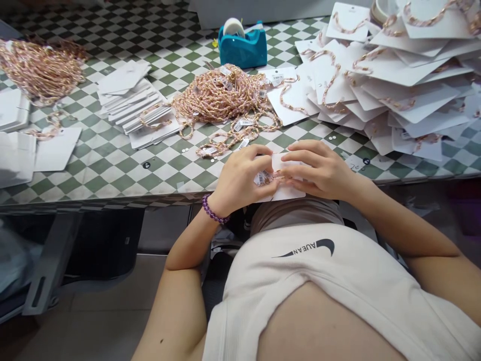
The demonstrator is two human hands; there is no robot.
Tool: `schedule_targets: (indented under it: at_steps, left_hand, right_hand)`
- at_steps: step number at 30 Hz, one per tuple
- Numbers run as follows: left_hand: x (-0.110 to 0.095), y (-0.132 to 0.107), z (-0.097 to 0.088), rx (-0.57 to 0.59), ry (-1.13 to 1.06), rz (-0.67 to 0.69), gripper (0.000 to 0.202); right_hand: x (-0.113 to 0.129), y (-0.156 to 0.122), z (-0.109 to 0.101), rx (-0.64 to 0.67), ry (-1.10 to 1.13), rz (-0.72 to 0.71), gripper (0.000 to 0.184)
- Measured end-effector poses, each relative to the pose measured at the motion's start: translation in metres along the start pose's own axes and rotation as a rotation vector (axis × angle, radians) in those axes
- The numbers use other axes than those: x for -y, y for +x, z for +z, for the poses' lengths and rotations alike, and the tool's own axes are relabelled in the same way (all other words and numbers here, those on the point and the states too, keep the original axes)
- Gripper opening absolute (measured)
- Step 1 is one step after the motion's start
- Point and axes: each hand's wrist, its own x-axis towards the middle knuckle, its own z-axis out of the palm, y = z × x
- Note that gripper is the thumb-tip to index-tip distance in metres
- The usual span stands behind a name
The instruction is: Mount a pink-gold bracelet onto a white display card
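Note:
At the near edge of the checked table (112,165), my left hand (240,175) and my right hand (319,168) meet over a white card (289,191). Both hands have their fingers curled, pinching a pink-and-gold chain bracelet (268,176) with a small tag against the card. A purple bead bracelet circles my left wrist. A heap of the same chain bracelets (225,98) lies just beyond my hands, with loose ones trailing toward me.
A teal tape dispenser (242,45) stands at the back. Stacks of blank white cards (128,95) lie left of centre. A big pile of cards with bracelets mounted (398,80) fills the right. Another bracelet heap (41,70) sits far left.

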Motion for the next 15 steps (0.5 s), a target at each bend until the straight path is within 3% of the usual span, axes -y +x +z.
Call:
schedule_targets:
  at_steps: [4,11,15]
  left_hand:
    - [0.002,0.002,-0.001,-0.001,-0.040,-0.005,0.011]
    - [-0.001,0.001,0.001,-0.046,-0.026,0.003,0.014]
    - [0.000,0.001,0.002,-0.068,-0.007,0.023,0.016]
  right_hand:
    - [-0.001,-0.002,-0.002,-0.042,0.013,-0.049,0.021]
    - [0.002,-0.001,-0.004,-0.014,0.012,-0.062,0.017]
    - [-0.018,0.021,-0.015,0.076,0.147,0.000,0.013]
